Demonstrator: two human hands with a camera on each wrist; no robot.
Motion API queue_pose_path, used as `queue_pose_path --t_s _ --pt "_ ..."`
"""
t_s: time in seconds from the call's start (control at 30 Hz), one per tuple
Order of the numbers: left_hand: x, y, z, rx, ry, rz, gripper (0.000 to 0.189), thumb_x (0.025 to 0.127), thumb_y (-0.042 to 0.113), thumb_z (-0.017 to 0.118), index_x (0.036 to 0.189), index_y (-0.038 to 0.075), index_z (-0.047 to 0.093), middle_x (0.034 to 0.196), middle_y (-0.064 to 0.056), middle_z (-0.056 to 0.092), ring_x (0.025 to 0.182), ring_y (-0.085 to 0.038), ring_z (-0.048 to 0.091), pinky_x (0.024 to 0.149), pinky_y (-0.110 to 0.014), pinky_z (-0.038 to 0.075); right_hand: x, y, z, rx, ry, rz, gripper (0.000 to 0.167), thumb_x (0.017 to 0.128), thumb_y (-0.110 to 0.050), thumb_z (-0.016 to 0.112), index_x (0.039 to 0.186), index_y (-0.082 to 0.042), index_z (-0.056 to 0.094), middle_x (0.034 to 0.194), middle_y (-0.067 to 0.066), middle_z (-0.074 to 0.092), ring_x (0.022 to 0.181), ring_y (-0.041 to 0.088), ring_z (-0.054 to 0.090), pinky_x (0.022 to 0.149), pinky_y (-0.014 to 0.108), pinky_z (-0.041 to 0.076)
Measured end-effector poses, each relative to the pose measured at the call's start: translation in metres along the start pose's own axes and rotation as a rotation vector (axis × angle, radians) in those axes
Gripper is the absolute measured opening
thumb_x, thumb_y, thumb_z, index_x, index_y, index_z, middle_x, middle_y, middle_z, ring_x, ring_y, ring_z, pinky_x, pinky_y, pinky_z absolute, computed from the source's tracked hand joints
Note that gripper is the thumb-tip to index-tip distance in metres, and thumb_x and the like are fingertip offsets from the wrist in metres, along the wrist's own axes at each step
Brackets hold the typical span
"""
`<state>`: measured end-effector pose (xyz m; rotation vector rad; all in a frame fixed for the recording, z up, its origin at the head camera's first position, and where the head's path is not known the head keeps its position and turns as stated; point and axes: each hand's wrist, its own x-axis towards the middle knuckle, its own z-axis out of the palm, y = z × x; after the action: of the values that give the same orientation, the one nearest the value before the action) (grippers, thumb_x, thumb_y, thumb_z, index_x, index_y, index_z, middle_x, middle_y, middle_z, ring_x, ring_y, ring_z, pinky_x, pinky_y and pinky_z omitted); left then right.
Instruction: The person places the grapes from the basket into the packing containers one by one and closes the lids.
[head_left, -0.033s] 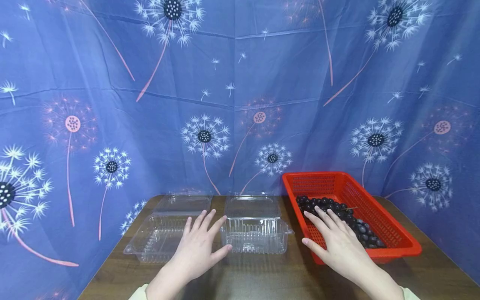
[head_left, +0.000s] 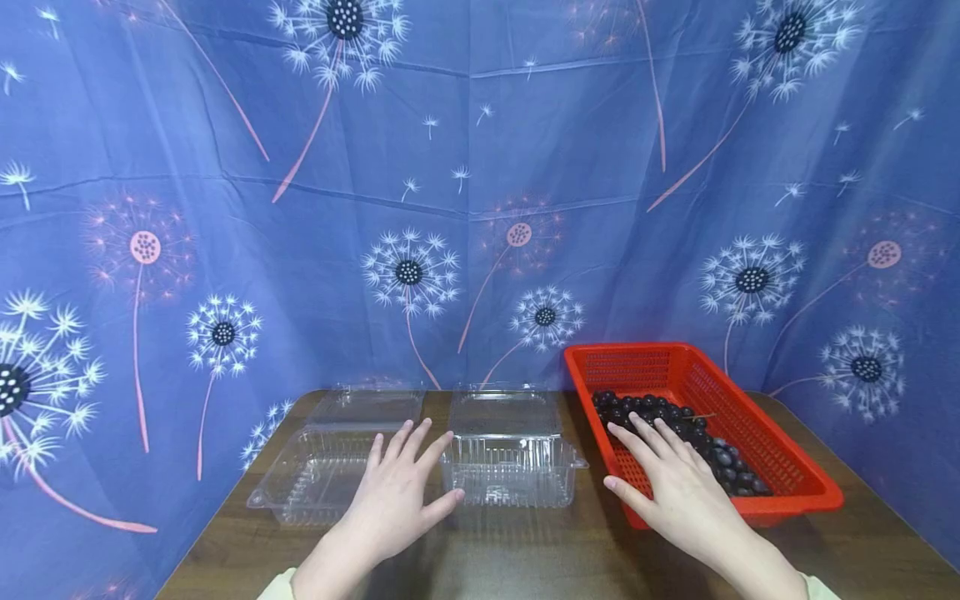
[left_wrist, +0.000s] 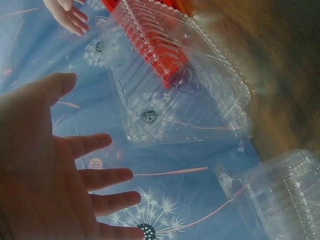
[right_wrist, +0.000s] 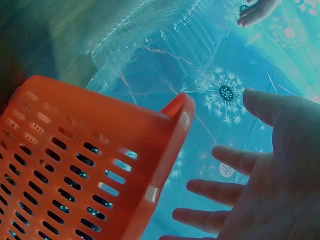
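My left hand (head_left: 397, 500), fingers spread and holding nothing, is over the gap between two clear plastic clamshell boxes. The left box (head_left: 318, 479) and the right box (head_left: 510, 479) both have their lids raised toward the back. A red plastic basket (head_left: 787, 450) stands at the right with dark grapes (head_left: 652, 408) inside, and a thin brown stem pokes out of the bunch. In the head view my right hand (head_left: 675, 492) overlaps the basket's near left side and hides some grapes. Its fingers are spread apart and grip nothing. Slotted basket wall (right_wrist: 100, 150) shows beside this hand in the right wrist view.
All the containers stand on a brown wooden table (head_left: 480, 558). Behind it and along both sides hangs a blue cloth (head_left: 480, 167) printed with dandelions. The basket's rim rises higher than the boxes next to it.
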<state>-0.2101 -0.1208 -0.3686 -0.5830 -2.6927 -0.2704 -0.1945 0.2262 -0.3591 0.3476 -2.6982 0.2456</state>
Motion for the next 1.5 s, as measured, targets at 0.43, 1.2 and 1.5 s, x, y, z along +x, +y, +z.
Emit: queue_pose_path --t_s 0.43,1.2,1.5 --pt "0.008 0.002 0.000 -0.001 0.024 0.058 0.071 0.081 0.057 0.060 0.141 0.023 0.043 0.146 -0.012 0.038 0.131 -0.037 0.037 0.104 -0.060 0.031 0.007 -0.005 0.006 0.029 0.087 -0.107 0.066 0.079 -0.051 0.068 0.136 -0.023 0.048 0.140 0.012 0.046 0.127 0.040 0.040 0.092 0.065 0.038" --pt "0.035 0.018 0.034 0.122 0.208 0.319 0.050 0.073 0.022 0.072 0.120 0.018 0.056 0.115 -0.001 0.055 0.104 -0.018 0.050 0.085 -0.035 0.047 0.039 -0.044 0.055 0.002 0.339 -0.509 0.053 0.060 -0.019 0.078 0.111 -0.018 0.062 0.110 0.004 0.060 0.099 0.021 0.056 0.069 0.037 0.047" --pt "0.033 0.021 0.045 0.193 0.284 0.376 0.052 0.068 0.024 0.079 0.115 0.020 0.058 0.107 0.002 0.057 0.095 -0.015 0.052 0.075 -0.029 0.046 0.043 -0.052 0.066 -0.044 0.364 -0.532 0.051 0.063 -0.013 0.072 0.112 -0.019 0.062 0.108 0.003 0.059 0.097 0.021 0.055 0.066 0.036 0.045"
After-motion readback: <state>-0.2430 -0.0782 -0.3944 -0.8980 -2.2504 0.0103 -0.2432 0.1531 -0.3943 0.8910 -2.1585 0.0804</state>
